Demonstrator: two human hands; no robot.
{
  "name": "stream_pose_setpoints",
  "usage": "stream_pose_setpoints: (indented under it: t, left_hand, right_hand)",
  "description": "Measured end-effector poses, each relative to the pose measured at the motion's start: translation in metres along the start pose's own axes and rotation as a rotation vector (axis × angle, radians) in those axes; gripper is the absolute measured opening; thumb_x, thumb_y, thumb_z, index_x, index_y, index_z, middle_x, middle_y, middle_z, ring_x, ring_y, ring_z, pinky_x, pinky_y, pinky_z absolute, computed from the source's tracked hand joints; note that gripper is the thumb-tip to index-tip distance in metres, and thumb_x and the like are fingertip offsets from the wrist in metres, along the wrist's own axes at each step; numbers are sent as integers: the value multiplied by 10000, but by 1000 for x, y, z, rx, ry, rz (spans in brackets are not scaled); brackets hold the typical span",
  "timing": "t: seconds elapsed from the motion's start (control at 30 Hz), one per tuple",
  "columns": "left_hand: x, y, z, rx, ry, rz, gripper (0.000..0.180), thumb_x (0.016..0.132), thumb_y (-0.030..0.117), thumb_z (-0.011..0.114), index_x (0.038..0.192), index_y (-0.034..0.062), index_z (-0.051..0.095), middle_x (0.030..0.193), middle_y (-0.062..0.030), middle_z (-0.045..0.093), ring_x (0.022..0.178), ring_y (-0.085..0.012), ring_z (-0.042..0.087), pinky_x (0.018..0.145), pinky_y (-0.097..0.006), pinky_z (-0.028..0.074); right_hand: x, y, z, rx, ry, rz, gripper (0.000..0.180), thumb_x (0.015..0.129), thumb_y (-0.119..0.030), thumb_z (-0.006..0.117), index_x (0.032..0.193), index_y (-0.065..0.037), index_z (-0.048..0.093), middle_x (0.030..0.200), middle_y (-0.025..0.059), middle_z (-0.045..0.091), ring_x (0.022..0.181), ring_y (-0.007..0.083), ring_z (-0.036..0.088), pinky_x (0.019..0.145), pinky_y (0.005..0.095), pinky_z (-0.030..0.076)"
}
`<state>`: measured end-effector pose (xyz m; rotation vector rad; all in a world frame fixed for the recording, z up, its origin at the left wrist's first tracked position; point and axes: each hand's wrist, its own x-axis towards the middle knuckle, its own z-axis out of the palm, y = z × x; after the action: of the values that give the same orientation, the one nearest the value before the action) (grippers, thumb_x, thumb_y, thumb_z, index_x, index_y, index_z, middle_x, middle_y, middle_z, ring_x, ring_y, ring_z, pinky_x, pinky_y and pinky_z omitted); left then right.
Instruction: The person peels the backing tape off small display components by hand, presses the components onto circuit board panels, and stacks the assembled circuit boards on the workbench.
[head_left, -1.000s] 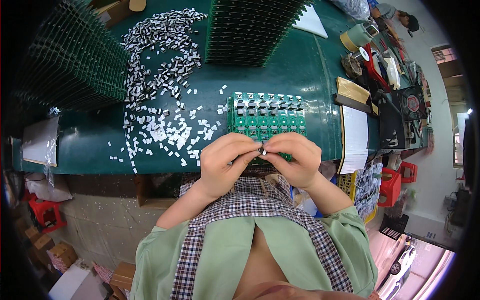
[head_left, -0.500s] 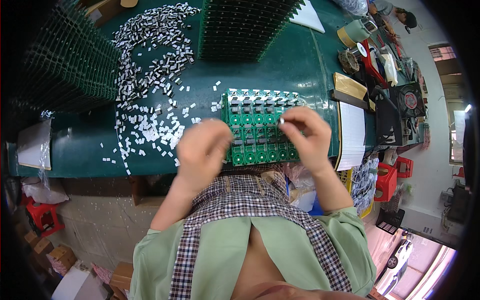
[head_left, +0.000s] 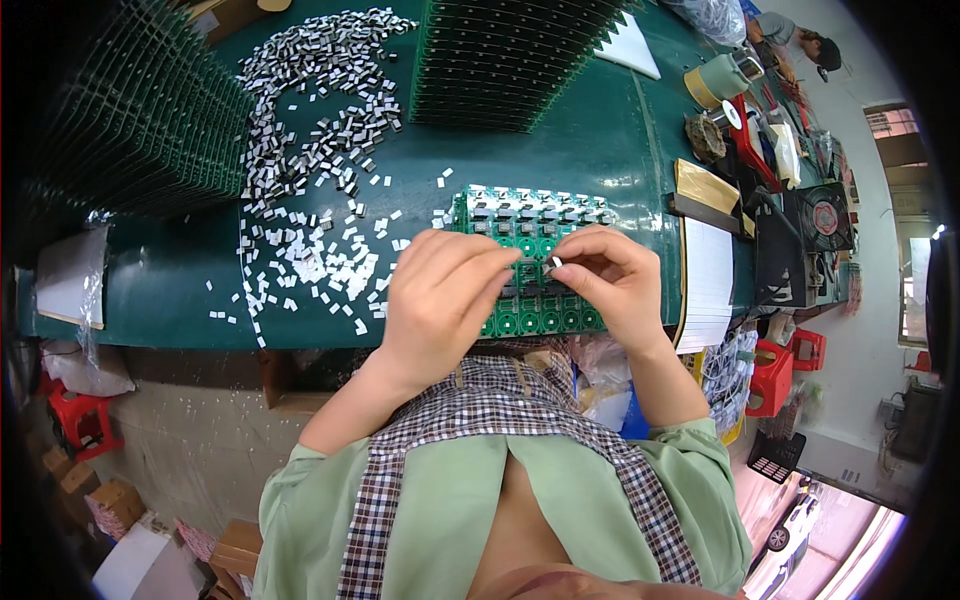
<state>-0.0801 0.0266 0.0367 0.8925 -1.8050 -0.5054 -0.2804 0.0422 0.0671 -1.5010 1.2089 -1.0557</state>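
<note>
1. The right hand (head_left: 618, 280) pinches a small white-and-dark piece (head_left: 555, 263) between thumb and forefinger; its grip is closed down to the width of that piece, with the white face showing past the fingertips.
2. The piece sits at the very tips of that grip, above the middle of a green circuit-board panel (head_left: 548, 318); whether it touches the panel cannot be told.
3. The left hand (head_left: 440, 300) is over the panel's left part, thumb and fingers drawn close together, its fingertips near the piece but apart from it. Whether this grip has hold of anything cannot be told.
4. The panel lies on the green desk (head_left: 590, 150) under both hands, near the front edge, with rows of dark components and round green rings.
5. Loose pieces (head_left: 325, 265), white and dark, are strewn on the desk left of the panel, thickening toward the far side.
6. As for labels, the black fan (head_left: 826, 217) at right has a red round mark at its hub; the white sheet (head_left: 708, 285) right of the panel bears ruled lines, any writing too small to read.
</note>
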Motion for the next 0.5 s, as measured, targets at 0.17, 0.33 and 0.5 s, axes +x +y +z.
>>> stream_pose_setpoints:
  t: [0.17,0.33,0.5]
  left_hand:
    - [-1,3,5,-6,-4,104,151,690,28,694,830,26,638,808,-71,614,742,-242,587,680,-355,440]
    - [-4,0,15,-41,5,151,178,666,25,696,824,26,614,806,-72,588,731,-242,581,657,-357,442]
    - [-5,1,17,-38,2,172,183,645,7,693,803,20,603,794,-69,591,712,-246,576,655,-355,448]
  right_hand:
    - [0,-2,7,-41,-20,-70,153,751,37,676,902,44,651,912,108,625,839,154,627,743,258,535]
    - [-5,-3,6,-120,-11,-52,154,721,56,689,870,44,650,892,114,633,823,164,636,735,274,552]
    - [-7,-2,6,-110,-31,-57,150,721,58,686,865,45,644,888,114,631,818,166,635,731,270,548]
